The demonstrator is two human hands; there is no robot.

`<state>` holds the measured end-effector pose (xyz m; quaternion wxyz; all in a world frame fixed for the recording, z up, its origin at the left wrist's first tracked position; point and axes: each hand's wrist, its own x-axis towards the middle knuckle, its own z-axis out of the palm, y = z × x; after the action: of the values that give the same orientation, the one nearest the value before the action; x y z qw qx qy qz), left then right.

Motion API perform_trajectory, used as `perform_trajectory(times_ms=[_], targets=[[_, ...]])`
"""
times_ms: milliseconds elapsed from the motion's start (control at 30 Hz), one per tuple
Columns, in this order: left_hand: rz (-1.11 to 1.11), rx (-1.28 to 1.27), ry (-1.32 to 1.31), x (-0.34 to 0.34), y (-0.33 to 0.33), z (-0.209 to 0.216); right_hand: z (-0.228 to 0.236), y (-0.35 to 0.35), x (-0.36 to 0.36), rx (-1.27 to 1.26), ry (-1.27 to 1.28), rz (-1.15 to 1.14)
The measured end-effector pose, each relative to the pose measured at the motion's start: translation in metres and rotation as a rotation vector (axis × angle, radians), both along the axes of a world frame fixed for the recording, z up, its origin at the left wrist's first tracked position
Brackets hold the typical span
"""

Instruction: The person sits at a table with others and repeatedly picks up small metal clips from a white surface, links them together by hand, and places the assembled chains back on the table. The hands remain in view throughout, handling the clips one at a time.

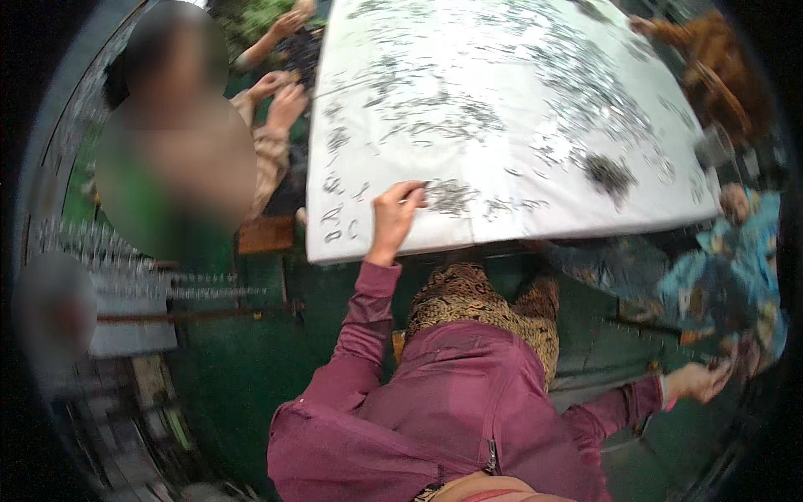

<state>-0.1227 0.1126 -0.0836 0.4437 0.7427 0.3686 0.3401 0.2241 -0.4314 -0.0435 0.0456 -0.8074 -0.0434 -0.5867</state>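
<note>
My left hand [397,216] is over the near edge of a white-covered table [502,230]. Its thumb and fingers are pinched together, with a small dark tip showing at them, too small to name. Right beside the fingertips lies a loose pile of thin dark pieces [452,198]. My right hand [698,382] is stretched far out to the right, away from the table, near a person in blue patterned clothing [728,276]. Blur hides whether its fingers hold anything.
Thin dark pieces [577,75] are strewn over much of the table, with a denser clump [611,176] at the right. People sit around it; one at the left has both hands [286,100] raised. A clear container [713,148] stands at the right edge.
</note>
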Motion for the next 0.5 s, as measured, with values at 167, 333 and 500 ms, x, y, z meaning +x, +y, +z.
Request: perform_trajectory(times_ms=[167,333,500], targets=[[0.016,-0.116,-0.056,-0.004,-0.008,-0.002,0.012,0.039,-0.012,0.761,0.093,0.321],[0.002,-0.172,-0.082,0.0,-0.012,-0.005,0.004,0.036,0.0,0.75,0.037,0.292],[-0.051,-0.233,-0.087,0.005,-0.018,-0.003,0.008,0.049,-0.001,0.782,0.157,0.341]])
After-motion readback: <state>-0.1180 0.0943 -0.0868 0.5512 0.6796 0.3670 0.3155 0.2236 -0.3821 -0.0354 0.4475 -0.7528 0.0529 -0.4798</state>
